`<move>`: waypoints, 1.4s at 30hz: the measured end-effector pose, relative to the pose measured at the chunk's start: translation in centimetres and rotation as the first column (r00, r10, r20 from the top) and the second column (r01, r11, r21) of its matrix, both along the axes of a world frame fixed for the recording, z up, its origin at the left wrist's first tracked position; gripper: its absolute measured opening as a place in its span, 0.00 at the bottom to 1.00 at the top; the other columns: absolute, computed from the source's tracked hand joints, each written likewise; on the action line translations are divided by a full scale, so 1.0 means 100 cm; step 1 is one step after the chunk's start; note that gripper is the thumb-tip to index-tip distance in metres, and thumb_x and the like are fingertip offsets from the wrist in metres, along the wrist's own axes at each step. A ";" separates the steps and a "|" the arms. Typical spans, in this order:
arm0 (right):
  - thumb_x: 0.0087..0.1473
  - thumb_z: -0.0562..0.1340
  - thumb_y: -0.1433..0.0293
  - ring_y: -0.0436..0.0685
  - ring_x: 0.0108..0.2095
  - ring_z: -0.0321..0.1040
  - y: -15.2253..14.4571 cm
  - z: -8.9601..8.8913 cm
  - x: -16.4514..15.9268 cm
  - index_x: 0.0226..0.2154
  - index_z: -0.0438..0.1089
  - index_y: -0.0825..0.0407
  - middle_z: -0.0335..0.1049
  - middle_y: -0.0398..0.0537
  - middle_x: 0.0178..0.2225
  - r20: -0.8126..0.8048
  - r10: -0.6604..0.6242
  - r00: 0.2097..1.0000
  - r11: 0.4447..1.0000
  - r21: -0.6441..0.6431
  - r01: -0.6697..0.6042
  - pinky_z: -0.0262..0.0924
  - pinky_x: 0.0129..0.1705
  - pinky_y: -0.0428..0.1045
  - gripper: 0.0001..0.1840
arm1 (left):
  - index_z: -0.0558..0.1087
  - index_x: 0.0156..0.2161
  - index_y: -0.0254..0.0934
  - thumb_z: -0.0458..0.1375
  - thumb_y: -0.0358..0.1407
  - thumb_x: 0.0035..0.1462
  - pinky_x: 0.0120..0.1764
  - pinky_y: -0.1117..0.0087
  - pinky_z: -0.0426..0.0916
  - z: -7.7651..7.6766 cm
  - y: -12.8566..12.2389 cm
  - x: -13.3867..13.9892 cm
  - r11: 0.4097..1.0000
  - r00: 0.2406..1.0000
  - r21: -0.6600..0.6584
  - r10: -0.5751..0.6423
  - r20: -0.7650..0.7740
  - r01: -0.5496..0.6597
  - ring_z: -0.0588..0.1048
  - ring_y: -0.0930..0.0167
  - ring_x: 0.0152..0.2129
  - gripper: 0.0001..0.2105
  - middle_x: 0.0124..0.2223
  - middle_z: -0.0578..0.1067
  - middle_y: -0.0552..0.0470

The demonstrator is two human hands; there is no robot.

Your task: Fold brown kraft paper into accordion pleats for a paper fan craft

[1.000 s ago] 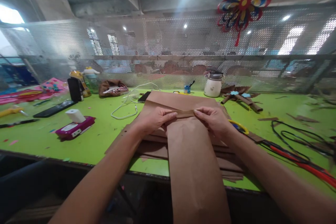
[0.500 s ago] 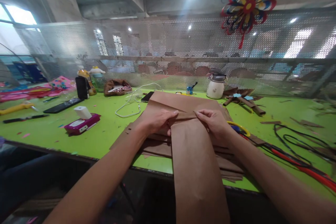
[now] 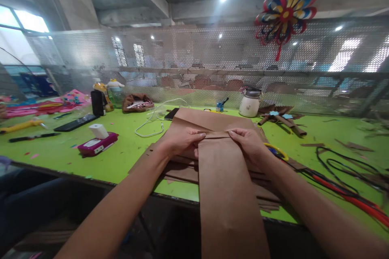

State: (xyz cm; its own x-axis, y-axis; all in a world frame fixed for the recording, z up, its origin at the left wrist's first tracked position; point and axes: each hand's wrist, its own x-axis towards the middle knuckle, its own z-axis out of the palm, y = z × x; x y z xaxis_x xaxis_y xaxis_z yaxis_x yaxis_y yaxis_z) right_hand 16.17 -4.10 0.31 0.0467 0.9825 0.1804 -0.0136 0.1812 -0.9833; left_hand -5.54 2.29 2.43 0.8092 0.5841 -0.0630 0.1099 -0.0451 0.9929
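Note:
A long strip of brown kraft paper [image 3: 226, 194] hangs over the table's front edge toward me, its far end folded into a narrow band. My left hand [image 3: 185, 141] pinches the left end of that fold between thumb and fingers. At the fold's right end, my right hand [image 3: 247, 141] grips it the same way, thumb on top. Beneath both hands lies a stack of brown paper sheets [image 3: 212, 116], partly covered by the strip and my forearms.
On the green table [image 3: 121, 145] stand a purple box with a white charger [image 3: 99, 131], a white jar [image 3: 249, 103] and a small blue bottle [image 3: 219, 106]. Black cables [image 3: 340, 166] and a red-handled tool [image 3: 349, 198] lie right. A perforated screen [image 3: 188, 52] rises behind.
The folded band at the strip's far end now looks flatter and straighter between my hands. Both hands keep their grip, and the view has tilted up slightly.

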 end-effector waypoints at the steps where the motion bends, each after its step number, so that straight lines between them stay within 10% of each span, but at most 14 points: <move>1: 0.40 0.65 0.58 0.50 0.24 0.63 0.001 -0.001 0.001 0.31 0.72 0.54 0.71 0.43 0.24 0.004 -0.011 1.000 1.000 0.001 0.011 0.56 0.28 0.46 0.18 | 0.69 0.32 0.31 0.56 0.44 0.52 0.24 0.72 0.64 0.000 0.001 0.000 1.000 1.000 -0.007 -0.008 0.003 0.008 0.68 0.76 0.18 0.15 0.24 0.71 0.53; 11: 0.42 0.63 0.58 0.51 0.23 0.65 0.003 0.002 0.005 0.42 0.69 0.51 0.68 0.42 0.23 -0.068 0.057 0.996 0.998 -0.001 -0.058 0.59 0.25 0.46 0.23 | 0.64 0.28 0.33 0.54 0.42 0.52 0.22 0.79 0.58 0.007 -0.003 -0.001 0.927 0.982 0.324 0.187 0.034 -0.187 0.61 0.80 0.18 0.12 0.22 0.63 0.59; 17: 0.44 0.62 0.58 0.53 0.30 0.66 0.001 0.012 0.000 0.34 0.70 0.54 0.70 0.49 0.30 0.038 -0.295 0.955 0.940 0.189 0.283 0.61 0.32 0.49 0.18 | 0.62 0.25 0.34 0.50 0.37 0.53 0.22 0.77 0.60 0.025 0.001 -0.010 0.733 0.881 0.491 0.427 0.205 -0.470 0.63 0.78 0.15 0.09 0.17 0.62 0.59; 19: 0.46 0.61 0.57 0.54 0.31 0.66 -0.006 0.023 -0.008 0.32 0.71 0.55 0.70 0.50 0.30 0.133 -0.364 0.922 0.900 0.306 0.311 0.61 0.33 0.50 0.18 | 0.62 0.26 0.34 0.49 0.34 0.53 0.22 0.76 0.60 0.042 -0.009 -0.013 0.566 0.830 0.636 0.506 0.234 -0.524 0.63 0.78 0.14 0.07 0.17 0.64 0.58; 23: 0.48 0.60 0.57 0.55 0.36 0.67 -0.034 0.056 -0.037 0.37 0.71 0.53 0.71 0.51 0.37 0.110 -0.086 0.990 0.940 0.339 0.044 0.62 0.40 0.52 0.19 | 0.66 0.29 0.34 0.52 0.32 0.51 0.25 0.74 0.57 0.071 -0.056 -0.005 -0.120 0.723 0.915 0.576 0.381 -0.386 0.64 0.75 0.19 0.04 0.22 0.68 0.54; 28: 0.52 0.56 0.54 0.53 0.37 0.66 -0.075 0.087 -0.062 0.39 0.71 0.53 0.69 0.51 0.39 -0.201 0.136 0.970 0.971 0.220 -0.091 0.62 0.38 0.48 0.22 | 0.67 0.28 0.34 0.49 0.30 0.55 0.28 0.71 0.59 0.068 -0.118 0.017 -0.432 0.845 0.860 0.320 0.428 -0.272 0.66 0.71 0.25 0.06 0.26 0.69 0.50; 36: 0.37 0.69 0.71 0.46 0.28 0.63 -0.111 0.099 -0.059 0.35 0.71 0.55 0.68 0.45 0.30 -0.319 0.094 0.943 0.992 0.108 -0.062 0.58 0.29 0.42 0.17 | 0.67 0.42 0.32 0.53 0.25 0.51 0.32 0.69 0.63 0.040 -0.150 0.025 -0.362 0.826 0.796 0.110 0.553 -0.485 0.67 0.70 0.29 0.11 0.30 0.70 0.49; 39: 0.34 0.69 0.74 0.46 0.26 0.63 -0.117 0.103 -0.061 0.35 0.70 0.55 0.68 0.44 0.27 -0.262 0.070 0.963 0.994 0.102 -0.044 0.58 0.27 0.41 0.19 | 0.64 0.46 0.35 0.55 0.26 0.50 0.36 0.66 0.65 0.033 -0.167 0.025 -0.186 0.829 0.823 0.061 0.555 -0.537 0.69 0.68 0.32 0.17 0.34 0.72 0.47; 42: 0.36 0.68 0.75 0.45 0.24 0.62 -0.127 0.105 -0.062 0.37 0.70 0.54 0.67 0.42 0.26 -0.156 0.060 0.986 0.987 0.157 -0.035 0.56 0.24 0.40 0.20 | 0.63 0.47 0.38 0.58 0.34 0.50 0.39 0.64 0.66 0.038 -0.175 0.013 0.112 0.816 0.809 0.034 0.577 -0.576 0.69 0.66 0.35 0.18 0.37 0.72 0.46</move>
